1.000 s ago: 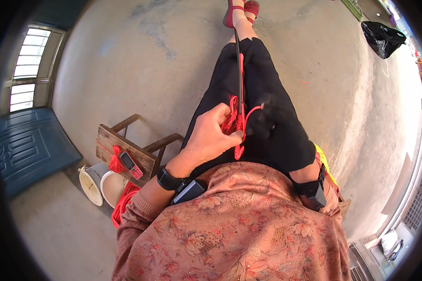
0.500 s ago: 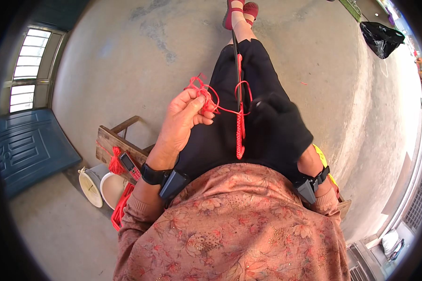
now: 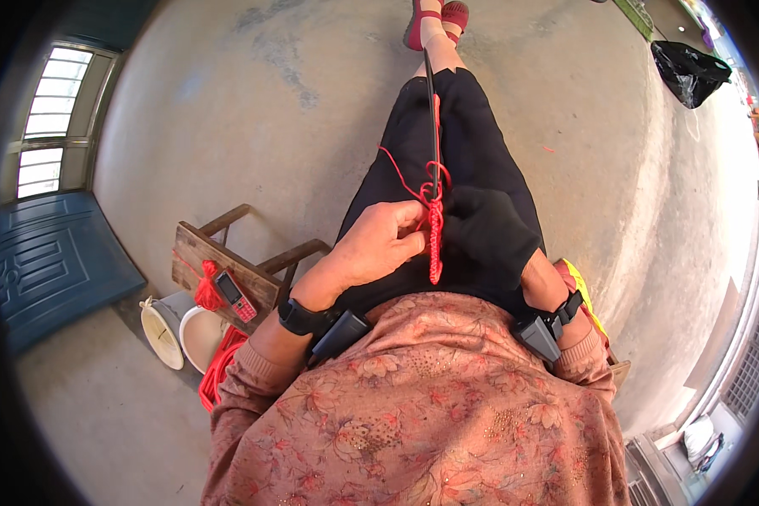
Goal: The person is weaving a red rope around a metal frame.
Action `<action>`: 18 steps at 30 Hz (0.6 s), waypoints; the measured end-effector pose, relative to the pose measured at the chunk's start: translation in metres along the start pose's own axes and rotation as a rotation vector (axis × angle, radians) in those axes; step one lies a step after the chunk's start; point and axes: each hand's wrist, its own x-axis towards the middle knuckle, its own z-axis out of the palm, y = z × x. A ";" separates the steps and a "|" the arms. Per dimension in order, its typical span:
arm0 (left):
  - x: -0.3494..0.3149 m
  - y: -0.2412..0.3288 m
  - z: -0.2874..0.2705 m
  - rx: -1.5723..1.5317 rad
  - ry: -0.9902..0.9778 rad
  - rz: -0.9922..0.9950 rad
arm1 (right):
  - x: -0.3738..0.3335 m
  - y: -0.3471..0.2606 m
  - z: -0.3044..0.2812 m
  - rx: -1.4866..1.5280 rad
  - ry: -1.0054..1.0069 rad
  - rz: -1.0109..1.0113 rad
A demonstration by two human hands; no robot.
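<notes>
Seated person seen from above on a bare concrete floor (image 3: 253, 110), legs in black trousers stretched toward the far edge and ending in red shoes (image 3: 437, 18). A red braided cord (image 3: 435, 236) lies along the lap, its finished length hanging toward the body and a loose strand looping off to the left of a thin dark rod (image 3: 431, 110) that runs down the legs. The left hand (image 3: 378, 249) — fingers curled in, thumb and forefinger pinched on the cord — touches its left side; the right hand (image 3: 487, 232), in a black glove, closes on the cord just to the right. Left of the cord, near the person's elbow, stands a low wooden stool (image 3: 228, 270) carrying a red phone (image 3: 234, 295) and a red thread bundle; white buckets (image 3: 177, 333) sit beside it, a blue door (image 3: 51, 261) farther left. Beyond the cord the concrete lies open to a black bag (image 3: 687, 72).
</notes>
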 end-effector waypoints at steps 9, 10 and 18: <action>-0.018 0.019 -0.025 -0.410 0.156 0.007 | -0.011 -0.037 -0.055 1.004 0.341 -0.130; -0.020 0.022 -0.024 -0.472 0.114 0.015 | -0.016 -0.044 -0.060 1.091 0.355 -0.121; -0.021 0.032 -0.010 -0.802 -0.236 -0.065 | -0.068 -0.069 -0.063 1.212 0.349 -0.286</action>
